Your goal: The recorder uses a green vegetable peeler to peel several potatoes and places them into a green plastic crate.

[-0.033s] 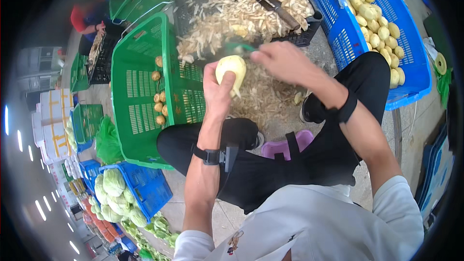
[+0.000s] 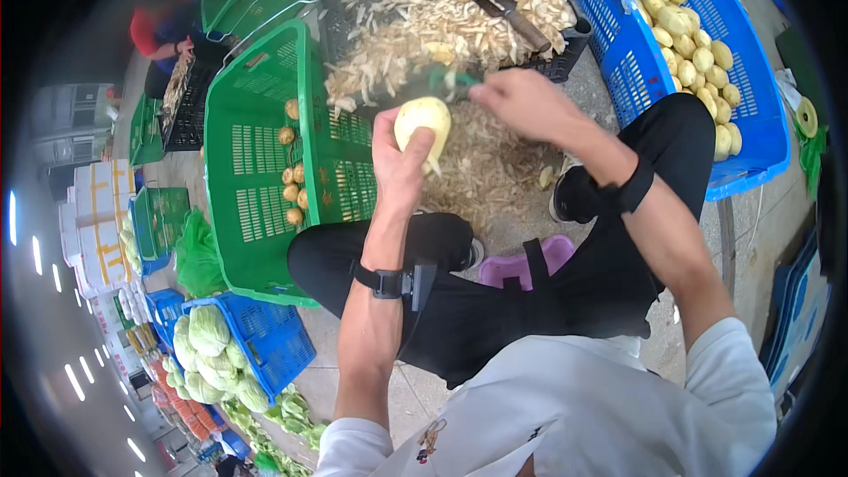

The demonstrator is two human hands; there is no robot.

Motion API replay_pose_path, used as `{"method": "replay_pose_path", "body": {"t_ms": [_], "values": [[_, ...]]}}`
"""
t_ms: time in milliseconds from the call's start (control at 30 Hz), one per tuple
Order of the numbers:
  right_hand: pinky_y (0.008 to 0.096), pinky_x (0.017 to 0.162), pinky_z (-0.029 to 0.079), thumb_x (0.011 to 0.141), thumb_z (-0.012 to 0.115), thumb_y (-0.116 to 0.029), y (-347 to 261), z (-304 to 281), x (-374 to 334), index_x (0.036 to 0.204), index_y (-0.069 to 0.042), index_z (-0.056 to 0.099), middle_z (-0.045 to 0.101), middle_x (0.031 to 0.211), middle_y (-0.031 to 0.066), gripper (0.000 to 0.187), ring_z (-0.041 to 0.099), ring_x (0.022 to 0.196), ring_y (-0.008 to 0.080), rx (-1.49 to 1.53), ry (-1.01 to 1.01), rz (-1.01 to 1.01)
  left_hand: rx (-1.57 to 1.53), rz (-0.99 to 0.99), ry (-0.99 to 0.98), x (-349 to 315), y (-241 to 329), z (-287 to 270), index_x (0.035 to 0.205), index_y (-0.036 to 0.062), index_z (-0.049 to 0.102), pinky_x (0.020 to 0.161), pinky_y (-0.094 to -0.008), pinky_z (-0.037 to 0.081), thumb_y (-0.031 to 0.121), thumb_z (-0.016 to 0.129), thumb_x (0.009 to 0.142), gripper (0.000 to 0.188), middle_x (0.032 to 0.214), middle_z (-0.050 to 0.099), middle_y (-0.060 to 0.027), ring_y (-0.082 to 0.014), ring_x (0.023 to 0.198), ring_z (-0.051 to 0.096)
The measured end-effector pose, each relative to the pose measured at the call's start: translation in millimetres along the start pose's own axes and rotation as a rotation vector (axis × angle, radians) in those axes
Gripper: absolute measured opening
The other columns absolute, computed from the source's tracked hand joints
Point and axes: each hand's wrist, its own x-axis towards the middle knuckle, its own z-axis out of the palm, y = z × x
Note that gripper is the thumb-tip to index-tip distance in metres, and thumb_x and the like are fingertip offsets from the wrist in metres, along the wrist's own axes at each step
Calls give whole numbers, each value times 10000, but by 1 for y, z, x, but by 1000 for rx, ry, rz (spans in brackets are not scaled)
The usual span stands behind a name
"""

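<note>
My left hand (image 2: 397, 162) is closed round a pale yellow peeled potato (image 2: 422, 118), thumb across its near side. A thin strip hangs from the potato's lower end. Just to the right, my right hand (image 2: 523, 104) is closed on the handle of a green peeler (image 2: 454, 81), smeared by motion. The peeler is above and right of the potato, apart from it. Beneath both hands, a heap of peelings (image 2: 486, 159) covers the floor between my feet. Beyond them, a black crate (image 2: 579, 35) is turned over under more peelings, with a dark-bladed knife (image 2: 508, 13) on top.
At left stands a green crate (image 2: 256, 269) with several unpeeled potatoes (image 2: 293, 185). A blue crate (image 2: 623, 79) of peeled potatoes (image 2: 702, 60) stands at right. Lower left, another blue crate (image 2: 287, 340) holds cabbages (image 2: 212, 344). Someone in red sleeves (image 2: 146, 31) works at far left.
My right hand has shifted slightly to the right with the peeler, away from the potato. My left hand and the potato stay almost in place.
</note>
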Motion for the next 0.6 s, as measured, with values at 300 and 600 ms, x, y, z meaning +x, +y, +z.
{"method": "replay_pose_path", "body": {"t_ms": [300, 600], "values": [[486, 648, 445, 959, 504, -399, 1, -8, -4, 777, 17, 615, 588, 667, 209, 467, 600, 675, 396, 25, 40, -63, 150, 20, 18, 1, 18, 11, 1165, -32, 487, 773, -263, 519, 147, 843, 751, 575, 1025, 633, -80, -123, 884, 609], [408, 572, 403, 973, 516, -380, 23, -1, 14, 807, 10, 580, 480, 579, 125, 429, 494, 551, 259, 5, 47, -42, -170, -157, 21, 3, 25, 17, 1141, 25, 543, 667, -289, 511, 358, 638, 920, 412, 994, 659, -148, -194, 790, 622]]}}
